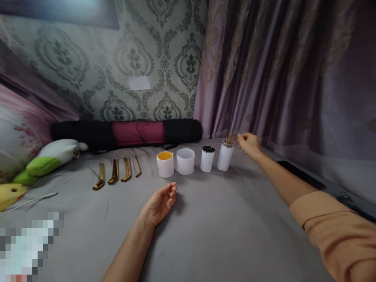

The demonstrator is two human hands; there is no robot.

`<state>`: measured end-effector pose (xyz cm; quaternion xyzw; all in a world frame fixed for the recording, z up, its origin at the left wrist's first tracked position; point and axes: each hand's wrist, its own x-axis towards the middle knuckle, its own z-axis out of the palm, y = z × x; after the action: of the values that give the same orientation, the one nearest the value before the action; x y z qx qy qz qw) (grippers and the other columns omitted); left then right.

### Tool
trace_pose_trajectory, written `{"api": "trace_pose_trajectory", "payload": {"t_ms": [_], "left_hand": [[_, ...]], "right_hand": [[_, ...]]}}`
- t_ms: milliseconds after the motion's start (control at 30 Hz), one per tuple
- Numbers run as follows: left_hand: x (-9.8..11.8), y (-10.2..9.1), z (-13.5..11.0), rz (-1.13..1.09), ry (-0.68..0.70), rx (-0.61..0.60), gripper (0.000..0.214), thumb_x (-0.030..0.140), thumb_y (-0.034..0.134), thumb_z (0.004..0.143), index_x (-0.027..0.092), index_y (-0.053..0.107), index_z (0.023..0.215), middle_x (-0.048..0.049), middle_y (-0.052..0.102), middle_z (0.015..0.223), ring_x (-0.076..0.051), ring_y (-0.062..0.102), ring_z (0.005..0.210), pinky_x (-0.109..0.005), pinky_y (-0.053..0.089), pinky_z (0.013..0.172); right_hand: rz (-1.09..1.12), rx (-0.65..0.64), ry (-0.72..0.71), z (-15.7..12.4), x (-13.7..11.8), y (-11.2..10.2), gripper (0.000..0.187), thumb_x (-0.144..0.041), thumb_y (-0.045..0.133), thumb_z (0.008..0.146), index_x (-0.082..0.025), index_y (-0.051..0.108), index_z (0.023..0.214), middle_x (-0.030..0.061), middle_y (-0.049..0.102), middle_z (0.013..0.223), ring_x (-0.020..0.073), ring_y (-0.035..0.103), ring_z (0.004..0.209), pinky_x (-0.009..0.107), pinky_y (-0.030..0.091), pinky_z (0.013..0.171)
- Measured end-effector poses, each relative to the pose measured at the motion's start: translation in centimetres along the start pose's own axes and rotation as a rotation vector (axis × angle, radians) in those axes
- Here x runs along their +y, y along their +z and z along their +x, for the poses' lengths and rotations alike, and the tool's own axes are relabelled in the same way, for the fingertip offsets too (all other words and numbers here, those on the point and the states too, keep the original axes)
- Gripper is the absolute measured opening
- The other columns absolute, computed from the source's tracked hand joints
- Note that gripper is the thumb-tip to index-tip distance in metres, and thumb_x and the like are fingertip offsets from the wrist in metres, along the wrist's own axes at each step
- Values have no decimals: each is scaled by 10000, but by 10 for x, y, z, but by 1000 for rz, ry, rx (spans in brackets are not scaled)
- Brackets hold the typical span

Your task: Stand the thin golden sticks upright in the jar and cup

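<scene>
Four white containers stand in a row on a grey bed sheet: one with yellow contents, an empty-looking white cup, a black-rimmed one, and a jar of thin brown sticks. My right hand hovers just right of the stick jar, fingers pinched together near the stick tips; whether a stick is in them I cannot make out. My left hand rests palm up on the sheet in front of the yellow container, fingers loosely curled and holding nothing.
Several gold-coloured utensils lie left of the containers. A black and maroon rolled bag lies along the patterned wall. Plush toys and a white cable sit at left. Purple curtains hang at right above a dark ledge.
</scene>
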<state>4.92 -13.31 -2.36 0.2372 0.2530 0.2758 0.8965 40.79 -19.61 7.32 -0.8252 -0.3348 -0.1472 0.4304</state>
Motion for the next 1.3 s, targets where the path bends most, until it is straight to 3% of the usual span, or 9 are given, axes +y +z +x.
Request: {"api": "trace_pose_trajectory", "payload": {"t_ms": [800, 1300], "left_hand": [[0, -1, 0, -11, -7, -4, 102, 92, 450, 802, 96, 524, 872, -19, 512, 681, -42, 462, 506, -136, 395, 419], [0, -2, 0, -13, -6, 0, 100, 87, 464, 792, 93, 522, 872, -22, 508, 697, -44, 454, 516, -140, 395, 423]], "right_hand": [[179, 22, -19, -16, 8, -1, 429, -463, 298, 823, -156, 587, 743, 23, 556, 553, 122, 511, 445, 259, 397, 492], [480, -4, 47, -46, 0, -4, 379, -503, 375, 790, -168, 514, 676, -22, 475, 493, 75, 433, 388, 198, 323, 383]]}}
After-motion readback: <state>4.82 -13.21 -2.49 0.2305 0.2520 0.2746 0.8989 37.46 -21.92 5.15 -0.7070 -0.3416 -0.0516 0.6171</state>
